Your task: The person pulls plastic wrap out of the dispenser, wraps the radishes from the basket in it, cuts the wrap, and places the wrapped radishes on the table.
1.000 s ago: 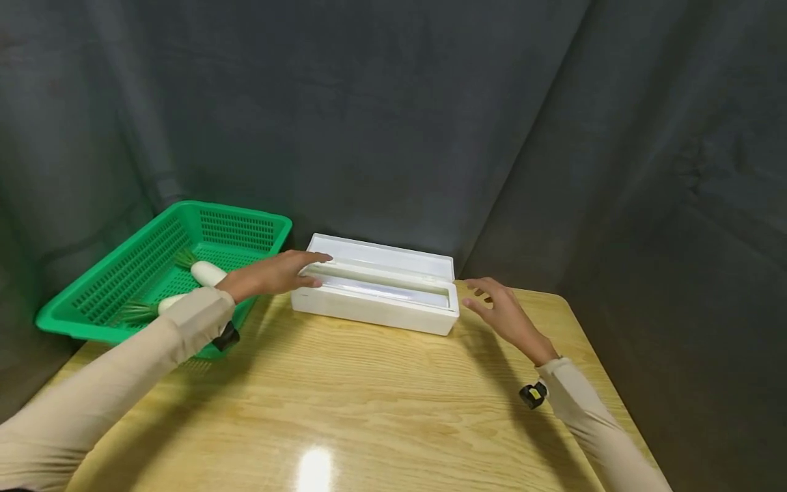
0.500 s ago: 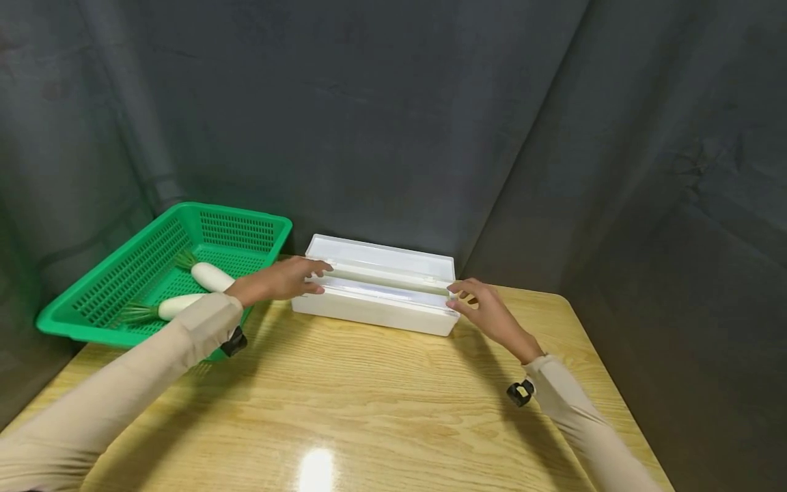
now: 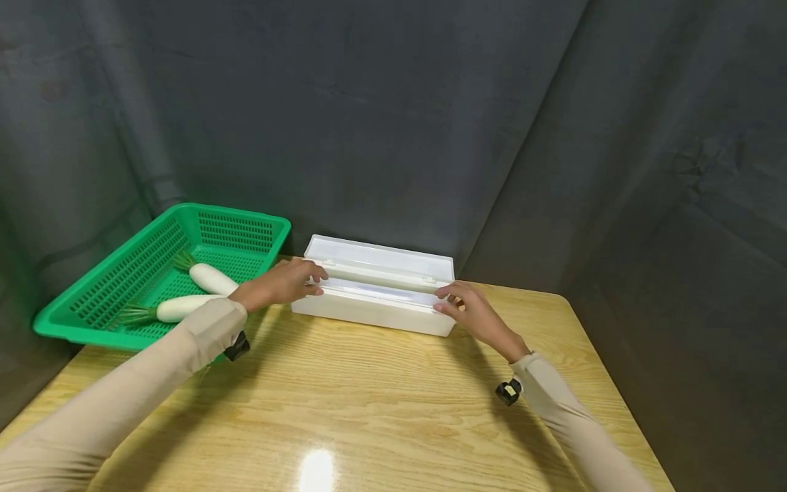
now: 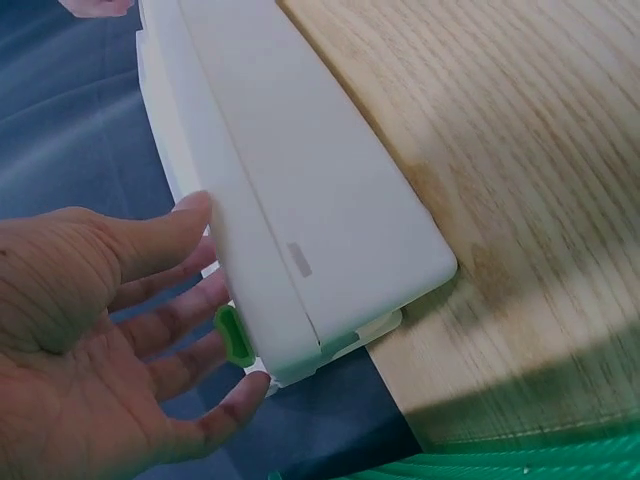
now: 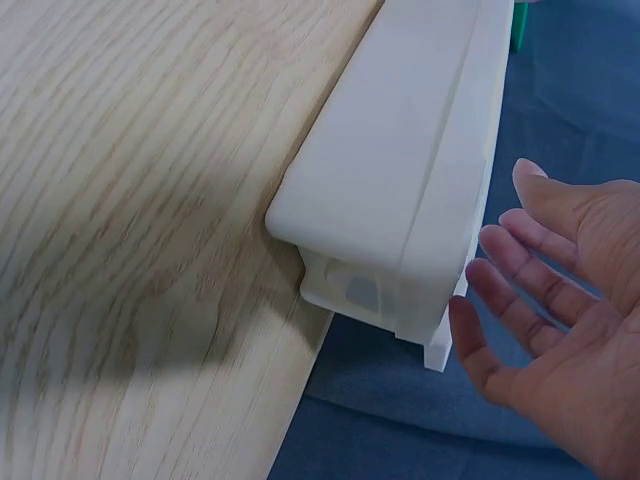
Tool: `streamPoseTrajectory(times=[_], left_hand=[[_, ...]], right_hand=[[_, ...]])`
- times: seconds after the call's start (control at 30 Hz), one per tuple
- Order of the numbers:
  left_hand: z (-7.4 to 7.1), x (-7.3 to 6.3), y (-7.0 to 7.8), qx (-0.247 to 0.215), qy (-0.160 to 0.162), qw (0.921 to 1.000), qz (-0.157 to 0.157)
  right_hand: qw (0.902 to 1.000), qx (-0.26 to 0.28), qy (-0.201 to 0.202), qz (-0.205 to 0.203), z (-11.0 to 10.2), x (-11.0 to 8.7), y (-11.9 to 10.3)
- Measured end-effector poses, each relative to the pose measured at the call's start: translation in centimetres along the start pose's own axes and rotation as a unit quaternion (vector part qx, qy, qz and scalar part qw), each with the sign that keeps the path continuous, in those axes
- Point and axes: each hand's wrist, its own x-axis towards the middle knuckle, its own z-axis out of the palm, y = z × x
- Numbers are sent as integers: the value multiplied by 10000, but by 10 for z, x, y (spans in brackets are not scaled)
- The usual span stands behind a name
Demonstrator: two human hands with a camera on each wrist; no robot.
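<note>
I get dark grey cloth (image 3: pixel 381 123) across the upper frame and down the right side, one dark line slanting right of centre. Yellowish wood-grain table (image 3: pixel 369 403) below, rounded corner at right; I see white glare (image 3: pixel 316 471) bottom centre-left.

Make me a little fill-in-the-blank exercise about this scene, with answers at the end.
The white radishes lie in a basket coloured ____.
The number of radishes visible is ____.
The white box has a lid that is not shut but ____.
The left hand is at the box's left end; the right hand is at its ____ end.
Missing words: green; two; open; right.
</note>
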Motion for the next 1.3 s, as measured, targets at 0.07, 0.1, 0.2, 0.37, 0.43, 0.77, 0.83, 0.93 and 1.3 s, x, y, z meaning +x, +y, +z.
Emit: streamPoseTrajectory(times=[0.07, 0.1, 0.2, 0.37, 0.43, 0.77, 0.83, 0.93, 1.3], left_hand=[[2, 0, -1, 19, 77, 10000, 17], [3, 0, -1, 2, 117, 9999, 22], [4, 0, -1, -61, 248, 9997, 64], [6, 1, -3, -78, 519, 9982, 276], [7, 2, -4, -86, 614, 9974, 361], [9, 7, -7, -406, 713, 9962, 299], [9, 8, -8, -489, 676, 9963, 229], [8, 11, -11, -704, 555, 9960, 49], [5, 15, -11, -1256, 552, 9897, -398]], right_hand=[[10000, 86, -43, -21, 2, 1, -1], [9999, 125, -63, -15, 3, 2, -1], [9998, 150, -120, 26, 6, 3, -2], [9999, 29, -140, 37, 12, 6, -2], [9999, -50, -141, 8, 13, 7, -3], [9991, 131, -184, 354, 16, 14, -2], [9986, 205, -143, 471, 17, 15, -2], [9981, 242, -84, 559, 18, 15, -2], [9957, -158, -39, 911, 22, 19, -8]])
